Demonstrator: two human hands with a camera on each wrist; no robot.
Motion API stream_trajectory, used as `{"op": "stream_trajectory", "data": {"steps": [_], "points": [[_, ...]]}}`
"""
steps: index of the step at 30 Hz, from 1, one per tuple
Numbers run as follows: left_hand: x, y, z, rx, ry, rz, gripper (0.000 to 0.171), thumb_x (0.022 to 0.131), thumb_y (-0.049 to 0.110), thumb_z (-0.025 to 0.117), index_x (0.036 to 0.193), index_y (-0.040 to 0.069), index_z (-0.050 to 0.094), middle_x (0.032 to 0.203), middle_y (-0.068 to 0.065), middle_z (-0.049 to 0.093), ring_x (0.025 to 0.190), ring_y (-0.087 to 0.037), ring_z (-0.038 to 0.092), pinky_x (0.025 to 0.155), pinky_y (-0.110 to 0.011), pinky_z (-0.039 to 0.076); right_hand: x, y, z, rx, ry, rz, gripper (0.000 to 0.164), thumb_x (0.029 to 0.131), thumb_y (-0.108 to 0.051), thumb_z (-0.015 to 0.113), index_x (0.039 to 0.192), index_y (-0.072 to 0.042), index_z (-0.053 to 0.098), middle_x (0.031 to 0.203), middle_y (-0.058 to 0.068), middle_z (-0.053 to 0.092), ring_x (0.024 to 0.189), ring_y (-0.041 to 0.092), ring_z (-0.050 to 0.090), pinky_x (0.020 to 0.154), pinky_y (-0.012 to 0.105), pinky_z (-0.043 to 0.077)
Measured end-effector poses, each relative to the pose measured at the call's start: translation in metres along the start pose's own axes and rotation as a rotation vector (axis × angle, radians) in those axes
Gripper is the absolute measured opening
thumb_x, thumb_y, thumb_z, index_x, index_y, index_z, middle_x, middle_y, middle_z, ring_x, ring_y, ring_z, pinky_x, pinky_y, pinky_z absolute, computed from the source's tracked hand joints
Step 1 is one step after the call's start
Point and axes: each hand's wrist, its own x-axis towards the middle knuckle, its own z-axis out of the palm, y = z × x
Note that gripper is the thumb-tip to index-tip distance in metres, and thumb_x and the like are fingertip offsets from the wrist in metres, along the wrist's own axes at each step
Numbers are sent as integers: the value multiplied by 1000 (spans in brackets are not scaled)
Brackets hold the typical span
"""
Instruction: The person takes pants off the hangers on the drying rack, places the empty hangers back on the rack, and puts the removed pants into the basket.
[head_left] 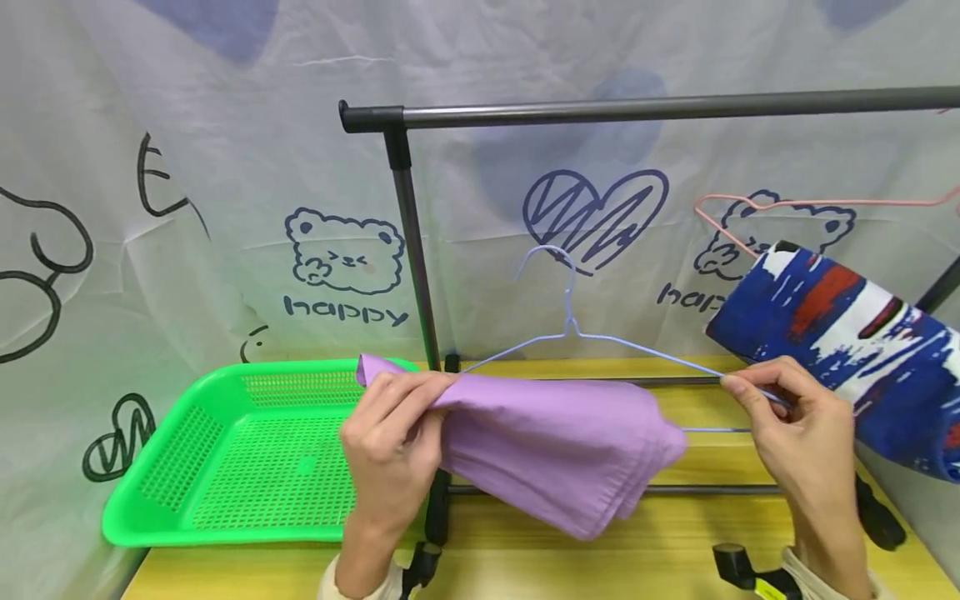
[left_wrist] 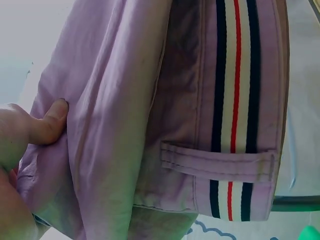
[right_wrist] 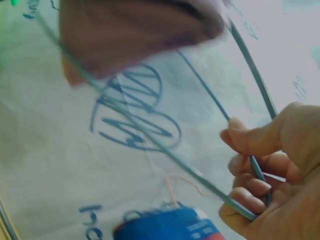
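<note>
My left hand (head_left: 393, 442) grips the edge of a folded pair of purple trousers (head_left: 555, 442) at its left end. The left wrist view shows their striped waistband (left_wrist: 235, 75) in navy, cream and red, with a belt loop (left_wrist: 215, 161); the thumb presses on the cloth. A light blue wire hanger (head_left: 637, 346) stands upright behind the trousers, its hook on top. At the hanger's right corner, my right hand (head_left: 802, 433) pinches the wire, with fingers curled round it in the right wrist view. The trousers cover the left part of the hanger's lower bar.
A green plastic basket (head_left: 225, 537) stands at left on the yellow table (head_left: 525, 571). A dark metal clothes rack (head_left: 600, 112) spans the middle and right. On the right, a blue, red and white garment (head_left: 855, 350) hangs from a pink hanger (head_left: 847, 202). A printed curtain (head_left: 465, 50) backs everything.
</note>
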Motion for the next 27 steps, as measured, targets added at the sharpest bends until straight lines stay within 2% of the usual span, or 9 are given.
{"op": "stream_trajectory", "data": {"steps": [3, 7, 12, 19, 22, 25, 27], "points": [[-1, -3, -2, -1, -6, -17, 28, 81, -12, 63, 95, 4, 81, 89, -7, 76, 71, -24, 62, 65, -30, 50, 2, 4, -12, -51, 17, 39, 3, 92, 0, 75, 92, 3, 75, 86, -4, 66, 78, 10, 59, 66, 9, 46], [-2, -8, -4, 2, -15, -32, 29, 80, -12, 62, 95, 4, 81, 88, -7, 76, 71, -24, 61, 66, -29, 51, 4, 6, -23, -54, 83, 59, 3, 92, 0, 74, 89, 1, 74, 85, -3, 66, 76, 10, 58, 65, 9, 45], [-1, -12, -6, 16, -13, -48, 24, 82, -9, 66, 95, 4, 81, 87, -7, 76, 72, -24, 62, 67, -28, 51, 4, 3, -28, -58, 190, 0, 4, 92, 3, 73, 88, 1, 75, 82, -5, 64, 73, 7, 56, 62, 9, 42], [-3, -16, -10, 45, -22, -78, 18, 84, -4, 71, 96, 4, 81, 86, -6, 75, 72, -21, 62, 67, -27, 51, -1, -7, -29, -86, 330, -59, 9, 92, 3, 72, 91, 11, 71, 83, -15, 58, 70, 3, 51, 59, 8, 37], [-3, -18, -11, 57, -27, -90, 17, 84, -3, 73, 96, 4, 82, 86, -6, 75, 71, -20, 61, 66, -27, 51, -2, -12, -31, -49, 380, -72, 13, 92, 5, 72, 93, 18, 69, 86, -18, 57, 73, 1, 50, 60, 7, 36], [-3, -20, -12, 63, -28, -100, 17, 83, -2, 73, 96, 5, 82, 86, -6, 75, 71, -20, 61, 65, -26, 50, -4, -16, -33, 25, 429, -72, 14, 91, 7, 71, 95, 20, 69, 89, -16, 59, 78, 2, 51, 64, 7, 36], [-4, -21, -12, 63, -29, -106, 18, 83, -2, 73, 97, 6, 82, 87, -6, 75, 71, -20, 61, 65, -26, 49, -6, -18, -34, 25, 441, -80, 16, 93, 4, 70, 98, 19, 70, 93, -18, 60, 80, 2, 53, 65, 8, 36]]}}
